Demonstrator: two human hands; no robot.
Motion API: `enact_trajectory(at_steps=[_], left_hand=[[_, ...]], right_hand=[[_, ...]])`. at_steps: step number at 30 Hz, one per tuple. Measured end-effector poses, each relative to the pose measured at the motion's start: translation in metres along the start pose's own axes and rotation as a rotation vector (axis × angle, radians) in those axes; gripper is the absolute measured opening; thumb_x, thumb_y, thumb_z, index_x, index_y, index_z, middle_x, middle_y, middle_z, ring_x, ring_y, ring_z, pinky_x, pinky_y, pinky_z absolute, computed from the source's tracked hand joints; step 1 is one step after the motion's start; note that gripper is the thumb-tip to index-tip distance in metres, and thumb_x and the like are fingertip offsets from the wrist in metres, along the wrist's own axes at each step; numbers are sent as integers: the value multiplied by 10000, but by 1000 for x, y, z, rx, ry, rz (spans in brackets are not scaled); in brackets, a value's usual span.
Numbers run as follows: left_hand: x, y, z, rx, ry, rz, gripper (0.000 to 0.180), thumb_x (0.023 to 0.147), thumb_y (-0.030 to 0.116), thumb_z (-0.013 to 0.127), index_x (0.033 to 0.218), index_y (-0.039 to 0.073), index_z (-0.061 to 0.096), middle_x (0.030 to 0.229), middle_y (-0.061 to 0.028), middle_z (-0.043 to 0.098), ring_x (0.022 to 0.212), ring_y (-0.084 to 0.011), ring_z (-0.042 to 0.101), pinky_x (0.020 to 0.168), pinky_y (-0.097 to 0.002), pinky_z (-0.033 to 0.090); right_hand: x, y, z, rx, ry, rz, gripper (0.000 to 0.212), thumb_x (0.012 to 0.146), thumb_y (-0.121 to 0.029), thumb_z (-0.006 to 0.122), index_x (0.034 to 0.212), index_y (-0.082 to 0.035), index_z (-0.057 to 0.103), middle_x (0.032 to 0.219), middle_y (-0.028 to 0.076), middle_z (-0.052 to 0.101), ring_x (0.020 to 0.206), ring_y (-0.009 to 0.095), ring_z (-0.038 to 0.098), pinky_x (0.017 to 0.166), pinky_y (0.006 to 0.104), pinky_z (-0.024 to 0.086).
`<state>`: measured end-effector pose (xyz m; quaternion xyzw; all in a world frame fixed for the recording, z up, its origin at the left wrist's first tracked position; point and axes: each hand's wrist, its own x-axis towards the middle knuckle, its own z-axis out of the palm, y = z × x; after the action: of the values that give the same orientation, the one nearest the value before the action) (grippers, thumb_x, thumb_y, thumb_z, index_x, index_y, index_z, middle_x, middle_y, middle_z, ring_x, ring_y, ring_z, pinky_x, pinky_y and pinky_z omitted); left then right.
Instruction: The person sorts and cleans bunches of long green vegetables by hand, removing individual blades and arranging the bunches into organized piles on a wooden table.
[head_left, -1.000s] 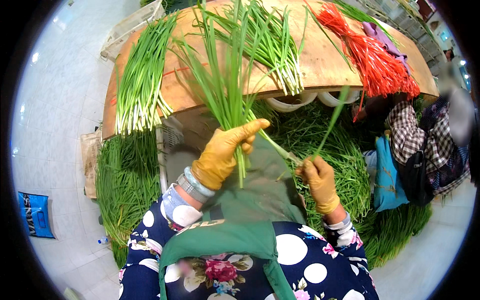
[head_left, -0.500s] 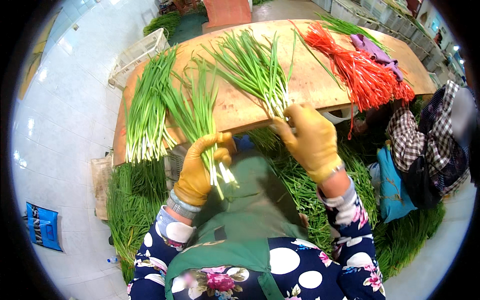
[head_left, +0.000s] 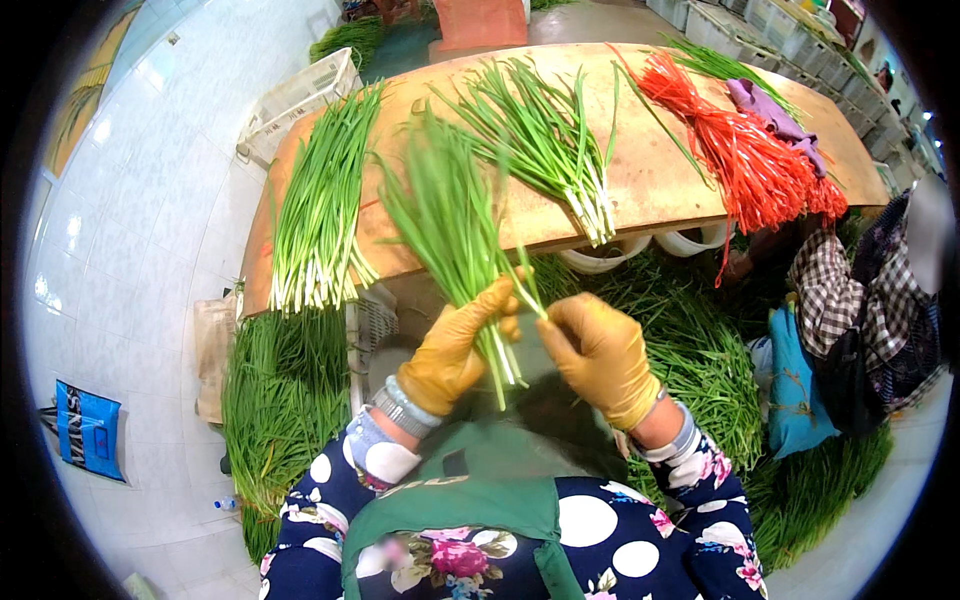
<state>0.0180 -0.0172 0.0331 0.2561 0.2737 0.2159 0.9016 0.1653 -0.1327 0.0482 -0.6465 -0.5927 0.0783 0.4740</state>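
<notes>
One green bunch (head_left: pixel 452 240) passes through the curled left hand (head_left: pixel 452 352), the right hand (head_left: pixel 602 358) pinching a stalk (head_left: pixel 529 286) beside it.

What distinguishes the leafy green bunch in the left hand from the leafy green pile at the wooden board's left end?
The leafy green bunch is in the yellow-gloved left hand; the leafy green pile lies on the wooden board. The bunch's tips lean left, the pile's right. The bunch's leaves blur; the pile's look sharp. Both have pale stem ends nearest the person.
</notes>
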Motion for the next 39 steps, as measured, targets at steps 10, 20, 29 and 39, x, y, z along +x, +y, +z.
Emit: enact_trajectory(at_steps=[10, 20, 29, 39], left_hand=[[-10, -14, 10, 251, 225, 170, 190, 895, 153, 686, 1026, 14, 683, 745, 11, 590, 621, -72, 546, 585, -210, 486], [1, 6, -3, -212, 176, 96, 204, 920, 153, 619, 1013, -25, 654, 915, -90, 656, 729, -180, 623, 745, -347, 546], [0, 20, -19, -374, -279, 22, 143, 982, 166, 551, 886, 63, 524, 638, 46, 331, 537, -67, 319, 544, -231, 321], [-14, 4, -22, -82, 17, 81, 312, 957, 228, 596, 1175, 5, 598, 876, -7, 645, 736, -109, 620, 716, -266, 539]], right_hand=[[-20, 11, 23, 290, -23, 354, 162, 930, -131, 562, 823, -10, 574, 694, 154, 600, 600, 296, 591, 566, 383, 452], [-64, 69, -74, -759, -423, 279, 309, 877, -341, 631, 998, -57, 629, 837, 129, 680, 726, 316, 666, 631, 402, 530], [116, 43, -19, -755, -224, 286, 244, 783, -300, 673, 792, -56, 661, 797, 191, 664, 747, 376, 650, 676, 446, 512], [45, 16, -1, 373, -65, 291, 186, 907, -133, 651, 806, 20, 620, 668, 45, 597, 625, 75, 512, 574, 259, 437]])
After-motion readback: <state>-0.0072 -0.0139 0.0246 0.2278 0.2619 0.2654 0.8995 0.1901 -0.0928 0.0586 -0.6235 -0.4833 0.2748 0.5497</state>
